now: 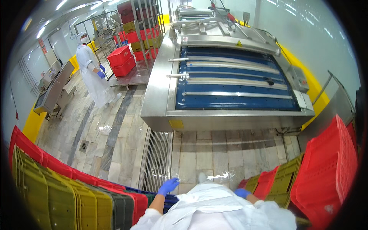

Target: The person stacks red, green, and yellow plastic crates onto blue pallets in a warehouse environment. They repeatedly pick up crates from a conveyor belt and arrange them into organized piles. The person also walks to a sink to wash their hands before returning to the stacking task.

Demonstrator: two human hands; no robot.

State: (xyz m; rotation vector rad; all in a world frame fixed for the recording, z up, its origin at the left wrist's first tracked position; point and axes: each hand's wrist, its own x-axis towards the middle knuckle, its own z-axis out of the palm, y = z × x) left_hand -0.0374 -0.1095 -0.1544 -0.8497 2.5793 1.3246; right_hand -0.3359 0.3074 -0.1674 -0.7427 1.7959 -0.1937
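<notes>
My left hand, in a blue glove, hangs over the floor grating with its fingers slightly spread and nothing in it. My right hand, also gloved in blue, is beside the white apron, near a stack of red and olive plastic crates; its fingers are partly hidden. Ahead stands a large stainless steel machine with a blue belt bed crossed by several pale bars. A small dark object lies on one bar.
Stacked plastic crates curve along the left; a tall red crate rises at right. A steel floor grating runs to the machine. A co-worker stands at the left by a platform with red crates. The tiled floor looks wet.
</notes>
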